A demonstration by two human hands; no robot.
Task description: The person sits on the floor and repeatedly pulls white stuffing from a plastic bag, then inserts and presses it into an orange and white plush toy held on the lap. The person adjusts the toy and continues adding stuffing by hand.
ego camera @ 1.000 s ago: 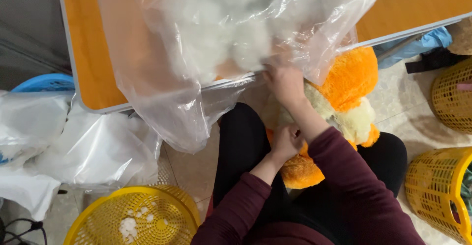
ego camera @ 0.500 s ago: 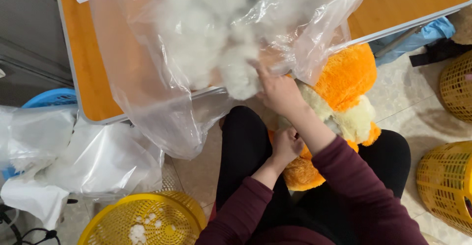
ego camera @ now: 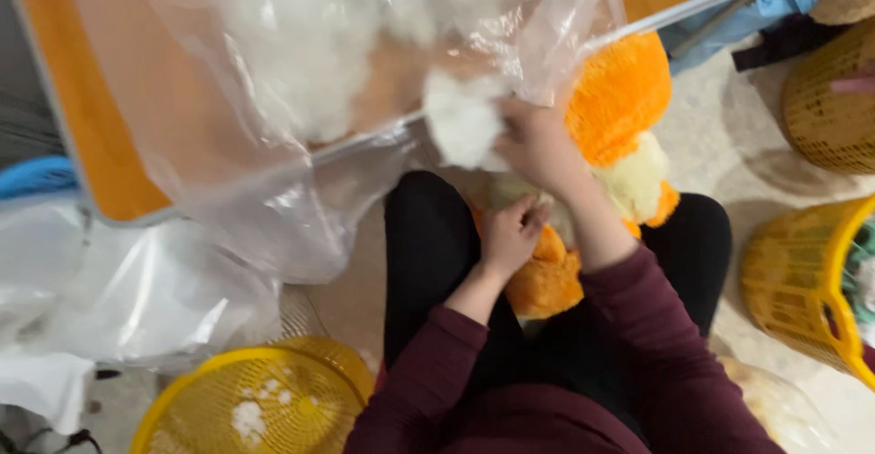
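Observation:
An orange and cream plush toy lies across my lap. My left hand grips its orange lower part. My right hand is closed on a clump of white stuffing, just outside the mouth of a big clear plastic bag. The bag holds more white stuffing and hangs over the edge of an orange table.
A yellow basket with bits of stuffing sits at the lower left. Two more yellow baskets stand on the right. Crumpled clear and white plastic bags lie on the left, beside something blue.
My right hand has come out of the bag toward the plush toy with a clump of stuffing. My left hand has stayed on the toy.

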